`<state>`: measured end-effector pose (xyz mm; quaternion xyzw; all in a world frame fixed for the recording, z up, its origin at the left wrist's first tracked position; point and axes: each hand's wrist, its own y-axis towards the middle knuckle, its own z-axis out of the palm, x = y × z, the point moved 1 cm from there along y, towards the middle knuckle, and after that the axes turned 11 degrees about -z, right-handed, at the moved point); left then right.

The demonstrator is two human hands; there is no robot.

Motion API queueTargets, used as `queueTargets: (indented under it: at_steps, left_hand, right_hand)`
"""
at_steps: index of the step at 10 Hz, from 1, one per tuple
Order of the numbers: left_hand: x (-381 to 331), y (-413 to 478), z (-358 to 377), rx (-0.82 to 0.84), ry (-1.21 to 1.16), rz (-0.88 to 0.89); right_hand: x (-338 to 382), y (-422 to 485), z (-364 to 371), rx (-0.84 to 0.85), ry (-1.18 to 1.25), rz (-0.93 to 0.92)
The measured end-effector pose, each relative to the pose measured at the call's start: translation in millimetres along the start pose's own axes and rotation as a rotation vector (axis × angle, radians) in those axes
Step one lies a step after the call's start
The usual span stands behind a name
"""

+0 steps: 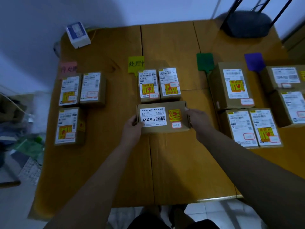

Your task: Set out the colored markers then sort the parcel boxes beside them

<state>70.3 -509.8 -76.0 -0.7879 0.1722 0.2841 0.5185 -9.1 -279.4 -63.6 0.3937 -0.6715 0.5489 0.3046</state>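
**Wide parcel held at both ends below the yellow marker**

At the far left a pink marker (68, 68) lies flat on the wooden table (181, 162). Three small cardboard boxes (70, 90) sit just below it, each with a white label and a yellow-red sticker. Behind them stands a white-and-blue carton (78, 34).

In the middle a yellow marker (136, 63) with handwriting heads a pair of boxes (148, 85) set side by side. Just below the pair is the wide flat box (162, 117), brown cardboard with a printed label. The left hand (132, 129) grips its left end, thumb on the label's corner. The right hand (198, 120) holds its right end, fingers curled over the edge.

Further right a green marker (205, 62) lies beside a tall box (230, 85). A purple marker (254, 62) heads more boxes, which the frame cuts off. A dark rounded device (247, 23) sits at the back right corner.
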Motion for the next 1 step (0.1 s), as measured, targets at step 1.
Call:
queueTargets:
  at_steps: [1]
  left_hand:
    - [-6.6,-2.8,-4.9,-0.019,-0.018,0.023]
  right_hand:
    - [-0.3,-3.0,-0.3,-0.035,-0.030,-0.022]
